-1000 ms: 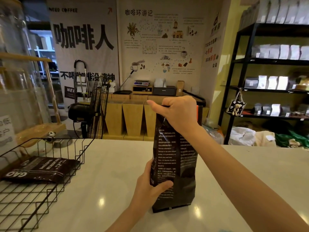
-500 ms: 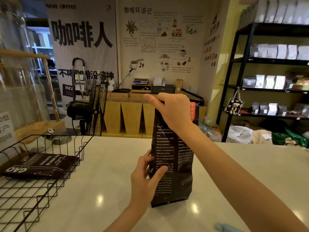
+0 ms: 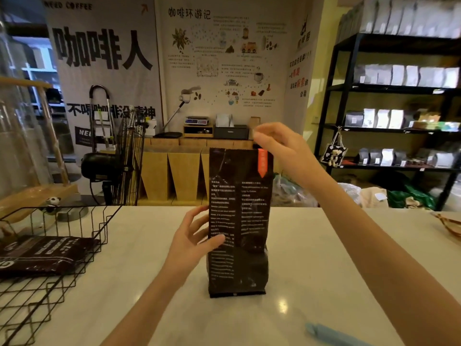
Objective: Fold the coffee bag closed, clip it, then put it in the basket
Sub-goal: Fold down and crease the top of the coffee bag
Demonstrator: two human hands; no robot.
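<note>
A tall black coffee bag [image 3: 238,221] with white print and an orange tag stands upright on the white counter, its top flat and unfolded. My left hand [image 3: 193,242] holds the bag's left side at mid height, thumb across the front. My right hand [image 3: 282,151] hovers at the bag's top right corner, fingers loosely curled and just above the edge, holding nothing. A light blue clip [image 3: 331,334] lies on the counter at the lower right. The black wire basket [image 3: 74,248] sits at the left.
Another dark coffee bag [image 3: 42,253] lies flat inside the basket. A wooden dish edge [image 3: 449,224] shows at the far right of the counter [image 3: 324,245]. A glass jar [image 3: 17,136] stands at the far left. Shelves of bags stand behind on the right.
My right hand has let go of the bag's top and lifted to the right, uncovering the flat top edge. My left hand has slid higher up the bag's side.
</note>
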